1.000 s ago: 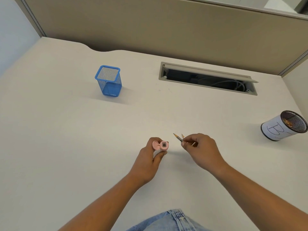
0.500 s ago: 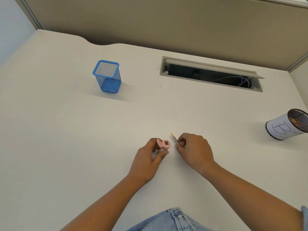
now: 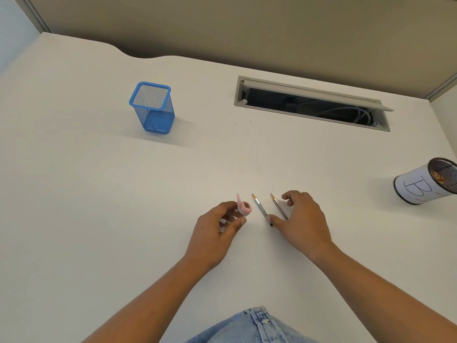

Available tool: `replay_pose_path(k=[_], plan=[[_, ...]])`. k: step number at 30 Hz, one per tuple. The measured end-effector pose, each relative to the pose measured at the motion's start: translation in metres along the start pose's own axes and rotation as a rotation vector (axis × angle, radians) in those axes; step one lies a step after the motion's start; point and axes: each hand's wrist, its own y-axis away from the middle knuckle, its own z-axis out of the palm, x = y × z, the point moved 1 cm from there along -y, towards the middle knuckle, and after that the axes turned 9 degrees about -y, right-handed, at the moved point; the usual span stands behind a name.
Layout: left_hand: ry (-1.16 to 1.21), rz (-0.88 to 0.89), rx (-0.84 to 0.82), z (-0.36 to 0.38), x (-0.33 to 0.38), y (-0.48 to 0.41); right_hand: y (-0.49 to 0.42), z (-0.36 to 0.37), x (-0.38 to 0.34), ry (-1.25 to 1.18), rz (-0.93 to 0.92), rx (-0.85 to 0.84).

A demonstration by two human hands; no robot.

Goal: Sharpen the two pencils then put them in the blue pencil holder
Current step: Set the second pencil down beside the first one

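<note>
Two short wooden pencils lie side by side on the white tabletop [image 3: 99, 194] at the lower centre of the frame, the left pencil [image 3: 261, 208] and the right pencil [image 3: 279, 206], both with sharpened tips pointing to the upper left. The right hand [image 3: 303, 219] is spread loosely above their back ends, its thumb touching the end of the left pencil, while the left hand [image 3: 217, 227] pinches a small pink plastic sharpener [image 3: 244, 207] just left of them. The blue square mesh pencil holder [image 3: 153, 107] stands upright at the upper left, well apart from the pencils, and a round black mesh cup wrapped in white paper [image 3: 426, 185] stands at the right edge.
</note>
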Motion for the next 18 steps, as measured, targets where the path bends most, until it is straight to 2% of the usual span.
replay_pose_path(k=[3, 14, 18], plan=[[-0.005, -0.013, -0.009, 0.001, -0.001, -0.001, 0.001, 0.004, 0.007, -0.075, 0.052, -0.042], [-0.050, 0.009, -0.046, -0.002, 0.007, 0.000, 0.001, 0.023, -0.011, -0.129, -0.047, -0.100], [-0.072, 0.013, -0.043, -0.007, 0.009, 0.001, 0.007, 0.005, -0.022, -0.177, -0.069, 0.015]])
